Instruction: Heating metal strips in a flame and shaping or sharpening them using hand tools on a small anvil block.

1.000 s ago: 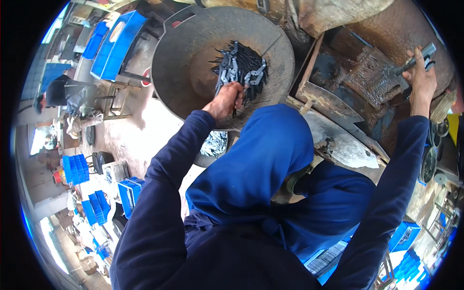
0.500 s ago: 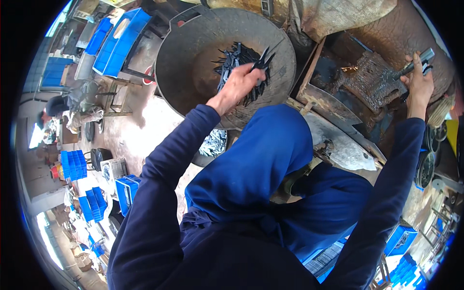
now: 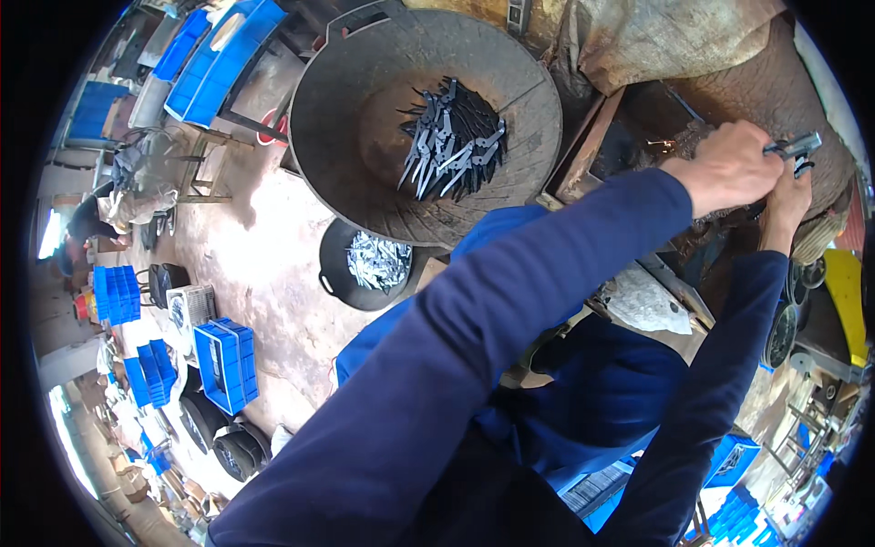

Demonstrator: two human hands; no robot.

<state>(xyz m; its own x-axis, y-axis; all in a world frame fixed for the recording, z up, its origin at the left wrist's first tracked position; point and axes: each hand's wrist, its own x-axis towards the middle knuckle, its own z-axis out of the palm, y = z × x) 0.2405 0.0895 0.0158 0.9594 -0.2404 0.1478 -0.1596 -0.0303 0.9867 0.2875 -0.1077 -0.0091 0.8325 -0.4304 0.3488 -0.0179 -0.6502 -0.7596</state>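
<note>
My left hand [image 3: 732, 166] is closed beside my right hand at the upper right. What its fingers grip is hidden behind its back and knuckles. My right hand [image 3: 786, 202] is wrapped round a tool with a silver, cylinder-shaped end [image 3: 802, 144]; small black parts [image 3: 803, 167] show just below that end. Both hands are over a rusty work box [image 3: 592, 150], and orange sparks [image 3: 661, 144] show near my left hand. Left of the box, a big dark pan [image 3: 333, 137] holds a heap of black and grey pliers [image 3: 453, 146].
A smaller dark bowl [image 3: 330, 264] with shiny silver pieces [image 3: 378, 263] stands on the floor below the pan. Blue crates [image 3: 223, 365] stand at the left. A dirty cloth [image 3: 674, 46] hangs behind the box. Another person [image 3: 91, 219] is bent over at the far left.
My left hand, which held a pair of black pliers over the pan, has swung right to my right hand. My right hand has moved slightly down and keeps its grip on the silver-ended tool.
</note>
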